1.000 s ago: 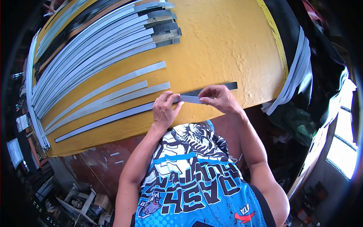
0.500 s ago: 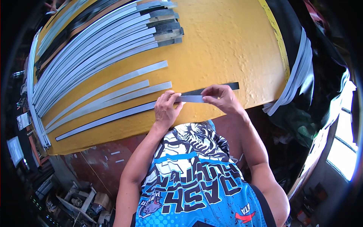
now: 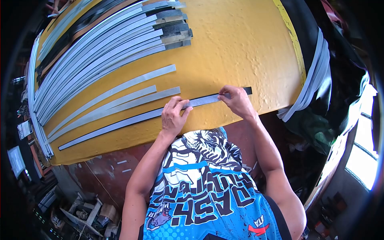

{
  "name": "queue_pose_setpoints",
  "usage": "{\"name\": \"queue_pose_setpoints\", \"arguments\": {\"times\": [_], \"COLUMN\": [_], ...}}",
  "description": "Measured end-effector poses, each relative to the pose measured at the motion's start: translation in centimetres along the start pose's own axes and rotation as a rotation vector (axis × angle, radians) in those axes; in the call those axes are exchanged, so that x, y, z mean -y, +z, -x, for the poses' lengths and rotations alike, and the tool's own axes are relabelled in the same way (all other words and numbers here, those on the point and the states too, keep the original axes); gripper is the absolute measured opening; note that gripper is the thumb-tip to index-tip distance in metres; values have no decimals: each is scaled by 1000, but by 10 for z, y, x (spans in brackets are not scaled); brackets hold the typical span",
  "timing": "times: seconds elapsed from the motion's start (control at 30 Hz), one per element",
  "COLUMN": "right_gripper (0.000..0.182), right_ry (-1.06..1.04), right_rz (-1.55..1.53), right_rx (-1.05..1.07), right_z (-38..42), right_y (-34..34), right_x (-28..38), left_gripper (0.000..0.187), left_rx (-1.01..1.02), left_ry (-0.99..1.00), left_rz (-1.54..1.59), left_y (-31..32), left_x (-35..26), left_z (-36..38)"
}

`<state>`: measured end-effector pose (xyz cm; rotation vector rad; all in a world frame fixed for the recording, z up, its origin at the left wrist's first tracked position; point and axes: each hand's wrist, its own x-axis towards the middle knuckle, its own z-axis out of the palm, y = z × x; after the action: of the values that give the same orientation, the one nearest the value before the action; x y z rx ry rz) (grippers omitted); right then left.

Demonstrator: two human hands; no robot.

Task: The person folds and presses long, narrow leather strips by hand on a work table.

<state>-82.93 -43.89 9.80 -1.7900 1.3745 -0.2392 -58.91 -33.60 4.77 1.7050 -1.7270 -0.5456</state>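
And here we are at the yellow surface [image 3: 240, 48], where one pale grey strip [image 3: 120, 123] lies lengthwise along a black strip [image 3: 247, 91], running from the near left up toward the right. Dark edging shows along its sides, and the black strip's bare end pokes out beyond the right hand [image 3: 239, 103].

That right hand has thumb and forefinger pinched together on the pale grey strip's right end, the other fingers curled in. Over to the left hand [image 3: 173, 116]: bent over the same strip, fingers bowed, thumb and forefinger tips close together on it; whether they grip it or only press it down, I cannot tell. Between the two hands, a short stretch of pale strip sits over the black.

Just beyond the left hand, three loose grey strips [image 3: 140, 77] fan out, two of them overlapping toward the left. Farther off, at the far left, there's a broad row of pale strips [image 3: 120, 48], with dark and brownish ends [image 3: 174, 34] jutting out on their right. A bundle of grey strips [image 3: 314, 76] hangs over the surface's right edge, and up in the far left corner, part of another person's hand [image 3: 58, 7] shows, small and blurred.
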Motion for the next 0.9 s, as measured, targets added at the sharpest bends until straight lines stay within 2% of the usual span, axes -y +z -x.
{"name": "queue_pose_setpoints", "arguments": {"times": [0.9], "right_gripper": [15], "right_ry": [-114], "right_rz": [137], "right_rx": [-47], "right_z": [-3], "right_y": [6], "right_x": [-8], "left_gripper": [22], "left_rx": [-16], "left_ry": [48], "left_rz": [-50], "left_y": [3], "left_x": [1], "left_z": [3]}}
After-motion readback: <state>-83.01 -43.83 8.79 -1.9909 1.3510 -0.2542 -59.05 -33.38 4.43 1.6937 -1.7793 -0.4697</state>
